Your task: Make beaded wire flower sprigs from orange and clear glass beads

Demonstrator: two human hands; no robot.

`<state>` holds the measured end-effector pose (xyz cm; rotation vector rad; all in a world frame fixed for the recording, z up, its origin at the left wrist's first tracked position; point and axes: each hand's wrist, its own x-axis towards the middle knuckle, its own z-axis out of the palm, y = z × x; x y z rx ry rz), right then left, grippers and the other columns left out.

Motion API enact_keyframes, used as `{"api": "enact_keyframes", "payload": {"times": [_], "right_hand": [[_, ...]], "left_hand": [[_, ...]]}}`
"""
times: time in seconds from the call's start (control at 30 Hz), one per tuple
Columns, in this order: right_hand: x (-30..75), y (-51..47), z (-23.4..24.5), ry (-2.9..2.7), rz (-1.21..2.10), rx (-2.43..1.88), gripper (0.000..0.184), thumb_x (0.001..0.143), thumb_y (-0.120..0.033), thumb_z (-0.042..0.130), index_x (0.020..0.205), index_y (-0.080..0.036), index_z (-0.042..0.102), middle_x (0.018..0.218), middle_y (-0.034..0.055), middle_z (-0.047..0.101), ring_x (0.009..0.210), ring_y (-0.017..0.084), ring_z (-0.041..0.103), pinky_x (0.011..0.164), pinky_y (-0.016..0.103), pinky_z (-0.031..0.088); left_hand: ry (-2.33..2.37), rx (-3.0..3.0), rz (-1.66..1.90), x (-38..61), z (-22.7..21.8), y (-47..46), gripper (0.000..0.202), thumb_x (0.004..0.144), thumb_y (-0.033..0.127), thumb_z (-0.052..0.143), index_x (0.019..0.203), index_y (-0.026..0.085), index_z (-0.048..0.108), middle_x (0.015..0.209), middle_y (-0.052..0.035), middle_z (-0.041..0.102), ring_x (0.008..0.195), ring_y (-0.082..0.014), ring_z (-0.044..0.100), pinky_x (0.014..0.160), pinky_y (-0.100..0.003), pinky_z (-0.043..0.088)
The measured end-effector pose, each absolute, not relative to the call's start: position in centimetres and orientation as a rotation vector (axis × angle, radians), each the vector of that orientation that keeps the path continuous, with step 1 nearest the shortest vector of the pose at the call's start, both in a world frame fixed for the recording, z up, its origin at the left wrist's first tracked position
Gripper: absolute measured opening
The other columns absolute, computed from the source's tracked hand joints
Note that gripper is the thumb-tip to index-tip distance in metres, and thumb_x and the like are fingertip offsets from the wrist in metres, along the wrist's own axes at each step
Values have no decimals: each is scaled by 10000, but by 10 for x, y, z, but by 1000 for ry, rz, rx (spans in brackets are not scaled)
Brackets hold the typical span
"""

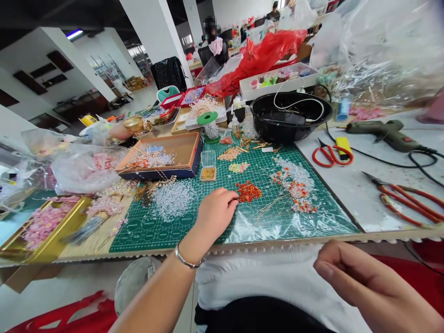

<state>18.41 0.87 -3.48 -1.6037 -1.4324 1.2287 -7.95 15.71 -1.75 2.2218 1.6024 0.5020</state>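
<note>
My left hand (215, 213) rests on the green cutting mat (180, 222), fingers pinched together right beside a small pile of red beads (248, 191); what it pinches is too small to see. A silver bracelet sits on that wrist. My right hand (350, 273) hovers below the table edge over my lap, fingers curled in. A heap of clear beads (172, 199) lies left of the left hand. Beaded wire stems (294, 185) lie to the right on the mat.
An open box (180, 150) of beaded pieces stands behind the mat. A black bowl (290, 115), red scissors (331, 155), a glue gun (385, 132) and red pliers (405, 201) lie to the right. A gold tray (69, 222) of pink flowers and plastic bags sit left. Another person sits far behind.
</note>
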Motion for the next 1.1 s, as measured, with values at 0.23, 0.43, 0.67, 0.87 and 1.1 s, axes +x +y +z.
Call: {"api": "enact_keyframes", "payload": {"times": [0.23, 0.43, 0.67, 0.87, 1.1], "right_hand": [[174, 13, -29, -1475, 1350, -1606, 457, 939, -653, 485, 741, -249, 561, 670, -30, 464, 595, 137, 451, 509, 210, 428], [164, 16, -15, -1630, 1127, -1541, 380, 982, -535, 483, 742, -256, 579, 659, -25, 531, 572, 135, 521, 484, 188, 477], [132, 19, 17, -1819, 662, -1266, 180, 949, -218, 563, 775, -249, 596, 600, -50, 585, 480, 101, 545, 449, 182, 459], [122, 17, 29, -2018, 339, -1085, 163, 876, -86, 524, 831, -236, 568, 569, -31, 585, 449, 112, 540, 432, 211, 438], [125, 0, 24, -2053, 71, -1077, 222, 841, -37, 587, 850, -246, 514, 560, -26, 576, 567, 179, 658, 493, 288, 449]], "left_hand": [[1589, 2133, 564, -78, -17, 162, 131, 884, 206, 627, 907, 234, 754, 968, -37, 717, 872, -211, 669, 828, -367, 528], [1579, 1808, 773, -98, 11, 140, 154, 963, 286, 523, 1025, 200, 635, 916, -41, 730, 707, -154, 688, 567, -260, 535], [940, 928, 780, -70, 12, 67, 117, 809, 206, 767, 865, 156, 678, 796, -17, 720, 633, -102, 686, 513, -172, 522], [798, 695, 754, -62, 12, 47, 181, 768, 239, 835, 884, 147, 730, 735, -12, 719, 626, -111, 707, 540, -176, 538], [813, 579, 763, -63, 15, 42, 138, 753, 173, 834, 844, 137, 738, 797, -32, 743, 628, -115, 716, 562, -187, 558]]}}
